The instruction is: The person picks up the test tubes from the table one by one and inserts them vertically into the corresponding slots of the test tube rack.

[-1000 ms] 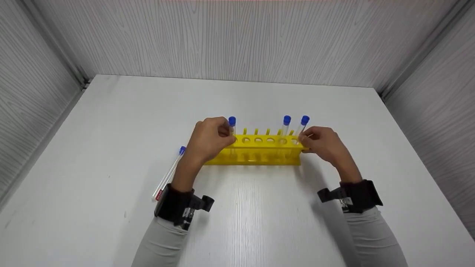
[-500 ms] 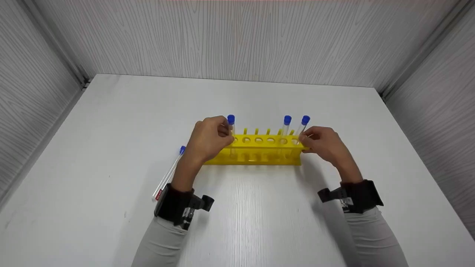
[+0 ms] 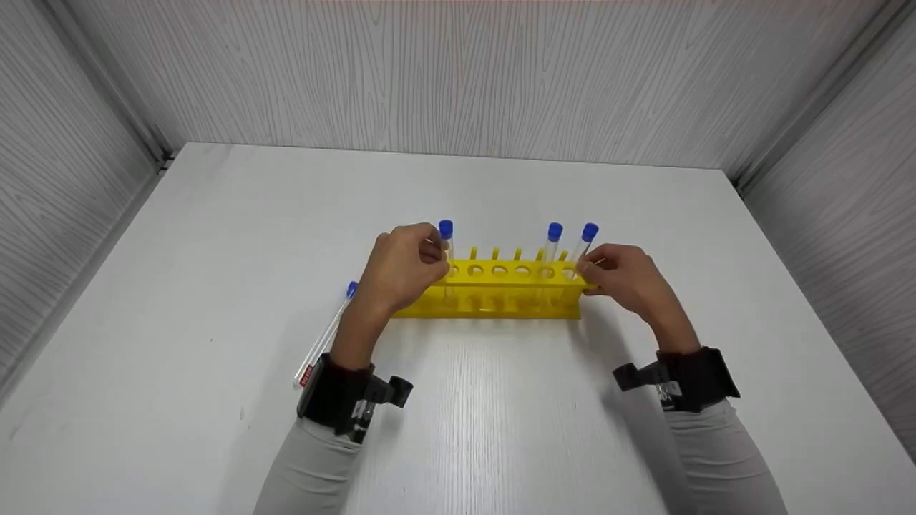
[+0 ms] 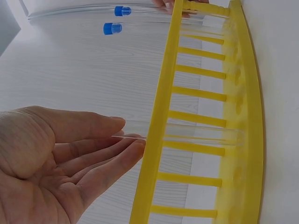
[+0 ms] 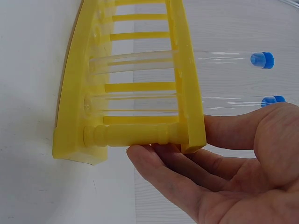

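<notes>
A yellow test tube rack [image 3: 501, 281] stands in the middle of the white table. Between thumb and fingers, my left hand [image 3: 402, 270] pinches a clear test tube [image 4: 203, 134] whose lower part is inside the rack; its blue cap [image 3: 446, 229] rises above the hand in the head view. My right hand [image 3: 628, 280] grips the rack's right end, thumb on the top plate and fingers under it by the end post [image 5: 135, 135]. Near that hand, two more blue-capped tubes stand in the rack: one upright [image 5: 224, 57], the other [image 3: 580, 244] leaning right in the head view.
Left of my left forearm, clear tubes [image 3: 323, 342] lie on the table, with a blue cap and a red label showing; the forearm partly hides them. Pale wood-grain panels [image 3: 494, 79] border the table at the back and sides.
The tube in my left hand has shifted very slightly up and to the left. My right hand keeps its grip on the rack, nearly still.
</notes>
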`<state>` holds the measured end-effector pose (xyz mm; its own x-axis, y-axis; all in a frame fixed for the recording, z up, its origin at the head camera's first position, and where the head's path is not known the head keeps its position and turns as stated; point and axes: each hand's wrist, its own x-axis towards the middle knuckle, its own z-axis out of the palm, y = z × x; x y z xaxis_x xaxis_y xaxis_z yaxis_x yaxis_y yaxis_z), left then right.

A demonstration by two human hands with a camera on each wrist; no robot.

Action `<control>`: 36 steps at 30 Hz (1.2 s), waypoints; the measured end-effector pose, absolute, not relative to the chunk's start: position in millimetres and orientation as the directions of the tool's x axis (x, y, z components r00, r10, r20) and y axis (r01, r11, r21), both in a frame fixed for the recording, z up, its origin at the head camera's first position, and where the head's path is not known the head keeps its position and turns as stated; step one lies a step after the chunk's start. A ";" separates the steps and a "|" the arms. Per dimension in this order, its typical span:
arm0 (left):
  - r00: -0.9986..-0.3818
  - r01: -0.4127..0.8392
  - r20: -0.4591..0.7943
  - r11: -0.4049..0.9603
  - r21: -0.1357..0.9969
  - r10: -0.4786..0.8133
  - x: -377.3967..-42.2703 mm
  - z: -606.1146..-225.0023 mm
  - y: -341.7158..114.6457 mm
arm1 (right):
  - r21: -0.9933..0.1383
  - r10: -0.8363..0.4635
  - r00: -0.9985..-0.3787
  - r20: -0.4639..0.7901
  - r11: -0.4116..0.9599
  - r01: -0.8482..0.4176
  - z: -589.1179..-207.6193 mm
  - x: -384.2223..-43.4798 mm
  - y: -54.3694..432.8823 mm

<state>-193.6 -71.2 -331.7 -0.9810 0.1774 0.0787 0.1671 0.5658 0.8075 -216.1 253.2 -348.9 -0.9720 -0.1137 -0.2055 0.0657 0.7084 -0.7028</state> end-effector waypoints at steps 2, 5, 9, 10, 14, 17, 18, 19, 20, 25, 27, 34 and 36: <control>-0.981 0.171 0.084 0.569 0.804 0.176 -193.1 -331.7 -71.6 | -0.703 -0.114 -0.972 -0.206 0.708 0.066 -348.9 -216.0 253.1; -0.981 0.175 0.090 0.574 0.800 0.173 -192.7 -331.6 -73.0 | -0.711 -0.115 -0.972 -0.207 0.700 0.068 -348.7 -215.7 253.0; -0.985 0.159 0.085 0.581 0.798 0.153 -192.1 -329.9 -77.0 | -0.710 -0.113 -0.970 -0.213 0.700 0.074 -348.1 -215.7 252.3; -0.986 0.152 0.082 0.581 0.800 0.145 -191.6 -328.7 -78.6 | -0.707 -0.111 -0.970 -0.215 0.703 0.076 -347.8 -215.9 252.1; -0.990 0.135 0.087 0.573 0.808 0.112 -190.7 -323.7 -88.5 | -0.700 -0.104 -0.969 -0.226 0.709 0.087 -347.0 -216.4 251.5; -0.991 0.130 0.102 0.568 0.813 0.082 -191.0 -320.8 -99.2 | -0.702 -0.103 -0.969 -0.226 0.707 0.088 -346.7 -216.4 251.9; -0.992 0.126 0.104 0.567 0.814 0.071 -191.0 -319.7 -102.6 | -0.701 -0.103 -0.969 -0.225 0.708 0.088 -346.6 -216.3 252.1; -0.993 0.121 0.105 0.567 0.815 0.061 -191.0 -318.6 -105.9 | -0.700 -0.102 -0.969 -0.225 0.709 0.087 -346.6 -216.2 252.3; -0.993 0.114 0.105 0.572 0.812 0.050 -191.2 -317.8 -108.9 | -0.697 -0.102 -0.969 -0.224 0.711 0.087 -346.6 -216.2 252.4; -0.996 0.076 0.086 0.598 0.798 0.012 -190.7 -313.6 -119.2 | -0.688 -0.100 -0.971 -0.219 0.721 0.081 -347.0 -215.9 252.6; -0.997 0.063 0.075 0.602 0.796 0.006 -189.8 -312.3 -122.3 | -0.688 -0.099 -0.971 -0.218 0.721 0.081 -346.9 -215.9 252.4; -0.999 0.020 0.040 0.622 0.783 -0.017 -187.9 -310.3 -133.4 | -0.709 -0.108 -0.971 -0.212 0.701 0.076 -346.8 -215.0 252.6; -0.999 -0.006 0.022 0.639 0.769 -0.036 -187.5 -309.7 -136.8 | -0.721 -0.115 -0.971 -0.207 0.690 0.072 -346.9 -214.6 252.9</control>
<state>-187.5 -136.8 -309.7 -0.9991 -0.0358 0.0216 -0.0063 0.6386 0.7695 -214.6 252.9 -346.9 -0.9715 -0.1149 -0.2074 0.0723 0.6895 -0.7206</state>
